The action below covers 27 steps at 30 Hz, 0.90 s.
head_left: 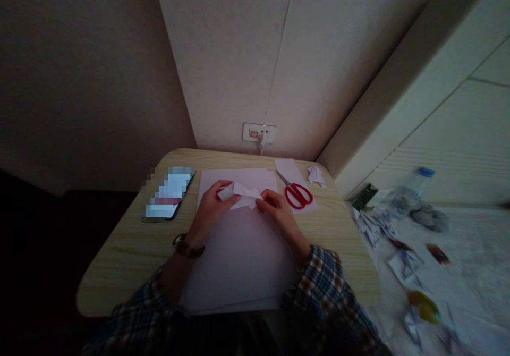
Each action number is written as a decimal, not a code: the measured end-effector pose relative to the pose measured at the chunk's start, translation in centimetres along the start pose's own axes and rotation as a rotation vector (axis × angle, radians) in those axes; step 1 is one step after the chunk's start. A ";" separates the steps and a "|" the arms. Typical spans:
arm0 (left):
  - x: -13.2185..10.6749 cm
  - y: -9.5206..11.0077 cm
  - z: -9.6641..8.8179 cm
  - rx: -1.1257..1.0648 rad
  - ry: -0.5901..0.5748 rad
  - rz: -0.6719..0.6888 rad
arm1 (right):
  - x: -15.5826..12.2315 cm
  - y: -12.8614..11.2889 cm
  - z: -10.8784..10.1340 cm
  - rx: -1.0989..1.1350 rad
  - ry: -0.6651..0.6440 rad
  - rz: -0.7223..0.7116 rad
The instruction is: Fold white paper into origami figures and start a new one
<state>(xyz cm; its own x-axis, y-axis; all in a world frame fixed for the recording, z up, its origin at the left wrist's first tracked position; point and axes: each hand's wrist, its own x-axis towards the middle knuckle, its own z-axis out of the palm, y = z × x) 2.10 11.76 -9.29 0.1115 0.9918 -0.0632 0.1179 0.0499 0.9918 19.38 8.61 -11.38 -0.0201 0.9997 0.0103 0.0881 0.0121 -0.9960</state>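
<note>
Dim, flat light, source out of view. Phone (169,191) near the surface (127,260)'s left edge reads brightest, screen masked by coarse pixel blocks. Folded paper (247,192) pale, creases soft. Sheets (239,268) grey out toward the near edge, shadows diffuse. Past the left edge: near black, detail lost. Scraps (372,228) past the right edge smeared. Wide-angle stretch at frame sides, colours muted.

One folded paper (245,193) between the fingers (271,198), one phone (170,192) left of them, one pair of scissors (292,186), one paper figure (316,176) right of them
</note>
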 end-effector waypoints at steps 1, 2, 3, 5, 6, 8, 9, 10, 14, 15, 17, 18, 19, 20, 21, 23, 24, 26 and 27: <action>0.0 0.1 0.0 0.015 0.028 0.002 | 0.0 0.1 0.1 -0.014 -0.040 0.023; 0.0 0.2 -0.1 0.028 0.040 0.010 | 0.0 0.2 0.1 -0.030 -0.074 0.043; 0.0 0.2 -0.1 0.039 0.037 0.026 | 0.0 0.3 0.1 -0.044 -0.098 0.059; 0.0 0.3 -0.2 0.063 0.007 0.066 | 0.1 0.4 0.0 -0.056 -0.080 0.059; 0.0 0.3 -0.2 0.075 -0.012 0.083 | 0.1 0.5 -0.1 -0.048 -0.038 0.045; -0.1 0.3 -0.2 0.068 -0.058 0.100 | 0.2 0.5 -0.3 -0.016 0.079 -0.007; -0.1 0.3 -0.2 0.036 -0.093 0.093 | 0.2 0.4 -0.5 -0.008 0.123 -0.036; -0.1 0.2 -0.2 -0.008 -0.138 0.077 | 0.3 0.3 -0.6 -0.009 0.137 -0.060; -0.2 0.1 -0.2 -0.105 -0.268 0.003 | 0.1 -0.1 -0.4 -0.044 -0.029 -0.053; -0.2 0.1 -0.2 -0.100 -0.254 -0.002 | 0.0 -0.2 -0.3 -0.039 -0.063 -0.037; -0.2 0.0 -0.2 -0.096 -0.188 0.001 | -0.2 -0.2 0.0 -0.028 -0.093 -0.015; -0.2 -0.1 -0.1 -0.105 -0.152 0.004 | -0.3 -0.2 0.1 -0.019 -0.103 -0.010; -0.1 -0.2 -0.1 -0.118 -0.128 0.006 | -0.3 -0.2 0.3 -0.009 -0.122 -0.007; -0.1 -0.3 0.0 -0.133 -0.111 0.006 | -0.4 -0.2 0.4 0.003 -0.146 -0.005; 0.0 -0.5 0.1 -0.148 -0.100 0.002 | -0.4 -0.2 0.4 0.016 -0.170 -0.006; 0.1 -0.8 0.3 -0.177 -0.101 -0.004 | -0.3 -0.2 0.5 0.035 -0.186 -0.010; 0.2 -1.0 0.4 -0.192 -0.119 -0.003 | -0.3 -0.2 0.5 0.040 -0.173 -0.016; 0.1 -1.1 0.6 -0.197 -0.193 0.006 | -0.2 -0.1 0.5 0.048 -0.117 -0.041; 0.1 -1.1 0.7 -0.183 -0.244 0.011 | -0.2 -0.1 0.6 0.049 -0.088 -0.059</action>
<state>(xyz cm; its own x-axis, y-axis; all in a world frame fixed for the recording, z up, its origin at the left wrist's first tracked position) 2.65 11.71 -10.48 0.3480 0.9359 -0.0553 -0.0618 0.0818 0.9947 18.82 8.38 -11.29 -0.1109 0.9918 0.0630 0.0359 0.0673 -0.9971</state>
